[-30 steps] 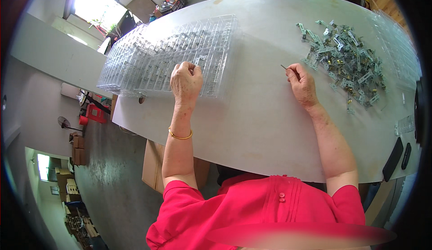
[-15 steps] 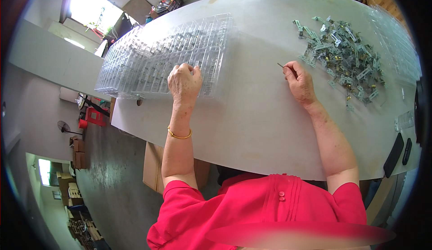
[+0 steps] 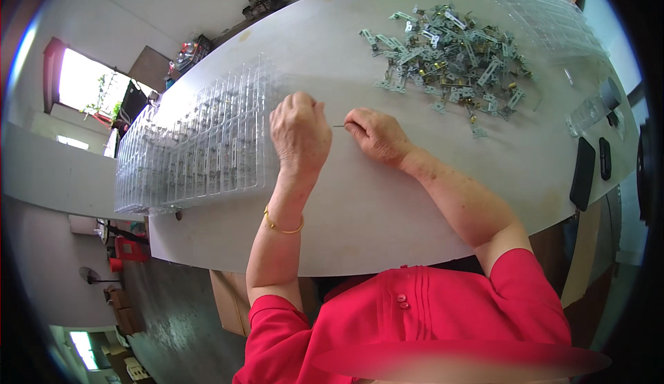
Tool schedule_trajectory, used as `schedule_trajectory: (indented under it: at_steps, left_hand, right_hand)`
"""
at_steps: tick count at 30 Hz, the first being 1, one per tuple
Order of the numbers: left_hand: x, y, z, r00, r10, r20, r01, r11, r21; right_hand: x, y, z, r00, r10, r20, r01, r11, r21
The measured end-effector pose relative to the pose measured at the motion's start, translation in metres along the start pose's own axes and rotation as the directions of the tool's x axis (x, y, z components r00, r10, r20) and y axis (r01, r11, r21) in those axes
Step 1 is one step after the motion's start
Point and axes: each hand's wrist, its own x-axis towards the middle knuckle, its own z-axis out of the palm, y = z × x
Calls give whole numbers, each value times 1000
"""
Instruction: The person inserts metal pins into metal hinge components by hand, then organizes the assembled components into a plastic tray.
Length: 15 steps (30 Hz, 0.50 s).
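My left hand (image 3: 301, 133) is over the table beside the right edge of a clear plastic compartment tray (image 3: 266, 166). Its fingers are curled; whatever they hold is hidden behind the back of the hand. A short gap separates it from my right hand (image 3: 379, 137), which pinches a thin dark rod (image 3: 338, 126) pointing toward the left hand. Rows of small metal pieces fill the tray's slots, and it seems stacked on others. Farther off to the right lies a heap of small metal brackets (image 3: 453, 59) with brass-coloured bits.
More clear plastic trays (image 3: 546, 14) lie at the far right of the white table (image 3: 415, 225). Near the right edge are a clear bottle (image 3: 588, 115), a black phone-like slab (image 3: 582, 174) and a smaller black object (image 3: 605, 158). A cardboard box (image 3: 228, 301) stands below the front edge.
My left hand has come away from over the tray, to its right. My right hand has moved left with the rod, close to the left hand. The whole view has shifted.
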Motion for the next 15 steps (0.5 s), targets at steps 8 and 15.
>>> schedule_trajectory:
  at_steps: [8,15]
  left_hand:
    - [62,28,72,983,36,179,-4,984,-178]
    - [122,28,145,865,-230,446,342,921,-188]
  right_hand:
    - [-5,12,8,981,-178,71,187,969,-162]
    - [-5,9,2,976,-94,196,125,980,-153]
